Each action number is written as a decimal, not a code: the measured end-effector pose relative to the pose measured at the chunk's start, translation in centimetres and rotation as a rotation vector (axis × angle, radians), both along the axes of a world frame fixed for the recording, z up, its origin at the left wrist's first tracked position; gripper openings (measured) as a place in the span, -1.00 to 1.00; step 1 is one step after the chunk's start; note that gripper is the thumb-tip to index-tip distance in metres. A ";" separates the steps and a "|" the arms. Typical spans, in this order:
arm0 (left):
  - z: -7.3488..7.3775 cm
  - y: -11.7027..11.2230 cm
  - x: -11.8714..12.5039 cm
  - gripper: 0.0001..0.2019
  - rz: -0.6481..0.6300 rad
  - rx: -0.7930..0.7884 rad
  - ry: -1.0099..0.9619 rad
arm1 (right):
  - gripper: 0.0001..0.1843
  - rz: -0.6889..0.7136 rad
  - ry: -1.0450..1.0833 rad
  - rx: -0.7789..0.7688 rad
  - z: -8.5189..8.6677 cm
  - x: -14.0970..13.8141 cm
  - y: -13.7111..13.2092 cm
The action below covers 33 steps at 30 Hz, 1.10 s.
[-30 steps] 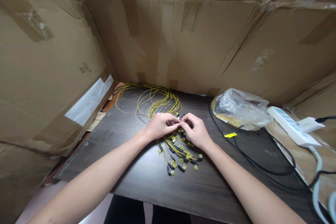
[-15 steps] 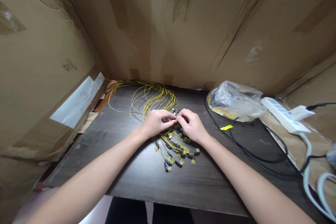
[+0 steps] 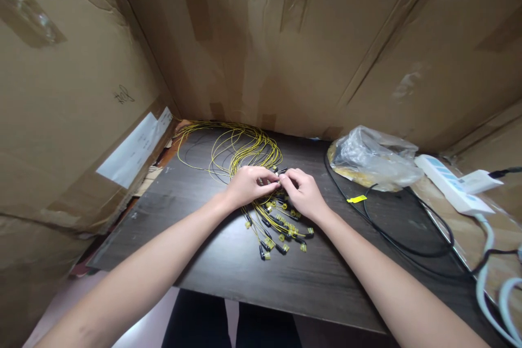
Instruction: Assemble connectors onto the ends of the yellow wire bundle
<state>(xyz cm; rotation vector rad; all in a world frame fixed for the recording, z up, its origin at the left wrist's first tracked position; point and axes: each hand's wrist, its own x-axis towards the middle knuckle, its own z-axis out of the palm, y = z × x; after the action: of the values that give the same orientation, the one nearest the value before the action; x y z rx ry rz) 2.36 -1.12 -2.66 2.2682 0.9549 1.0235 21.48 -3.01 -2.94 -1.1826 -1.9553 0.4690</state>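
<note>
A bundle of thin yellow cables [image 3: 240, 147] lies coiled on the dark wooden table [image 3: 228, 261], its ends fanning toward me with small black and yellow connectors [image 3: 281, 236]. My left hand [image 3: 248, 186] and my right hand [image 3: 304, 194] meet just above the connector ends. Both pinch a small connector between their fingertips at the middle of the bundle. The fingers of both hands are curled and closed.
Cardboard walls [image 3: 265, 49] enclose the table at the left and back. A crumpled clear plastic bag [image 3: 373, 160] lies at the right, with a black cable [image 3: 408, 244] looping past it and a white power strip [image 3: 452, 190] at the far right. A yellow tag [image 3: 357, 199] sits on the black cable.
Both hands stay pinched together on the connector over the bundle. Only the camera view has shifted slightly.
</note>
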 end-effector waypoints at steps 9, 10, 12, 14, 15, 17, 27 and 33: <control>-0.2 0.1 -0.1 -0.86 0.021 0.004 0.011 | -0.78 -0.002 0.007 0.001 0.1 -0.1 -0.2; -0.2 0.1 -0.1 -0.86 0.019 0.004 0.003 | -0.75 -0.004 -0.002 0.003 0.1 -0.1 -0.2; -0.2 0.1 0.0 -0.86 0.013 0.014 -0.010 | -0.65 -0.003 -0.016 0.010 0.0 -0.1 -0.1; -0.2 0.1 0.0 -0.86 0.005 0.027 -0.013 | -0.59 0.000 -0.025 0.017 0.0 -0.2 -0.1; -0.1 0.0 0.0 -0.87 0.004 0.032 -0.011 | -0.57 0.003 -0.027 0.018 0.0 -0.2 -0.1; 0.0 0.0 0.1 -0.87 0.007 0.038 -0.001 | -0.56 0.005 -0.023 0.014 0.1 -0.2 -0.1; 0.0 0.0 0.1 -0.85 0.001 0.010 -0.019 | -0.69 0.007 0.011 0.002 -0.1 -0.1 -0.1; 0.2 -0.2 0.0 -0.86 0.013 0.024 -0.015 | -0.60 0.018 0.006 -0.013 0.3 0.0 -0.2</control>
<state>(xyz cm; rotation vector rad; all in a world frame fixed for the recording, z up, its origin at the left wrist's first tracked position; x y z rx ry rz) 2.39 -1.30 -2.42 2.2733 0.9581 1.0609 21.44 -3.20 -2.69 -1.1714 -1.9620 0.4941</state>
